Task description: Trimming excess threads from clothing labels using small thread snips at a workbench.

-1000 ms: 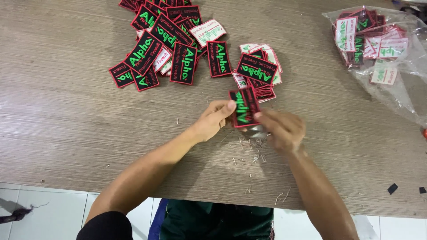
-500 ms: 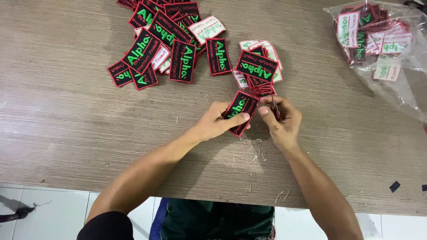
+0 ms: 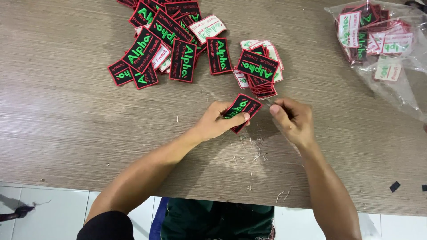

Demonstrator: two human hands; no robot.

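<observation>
Both forearms angle inward: left hand [image 3: 216, 121] pinches a patch [image 3: 242, 109], right hand [image 3: 291, 121] fingers pressed together.

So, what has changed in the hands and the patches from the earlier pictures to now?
The right hand has let go of the black patch and moved off to the right, fingers pinched. The left hand now holds that patch alone, a little lower and left of the small stack. The loose pile, the stack, the plastic bag and the table stayed as they were.
</observation>
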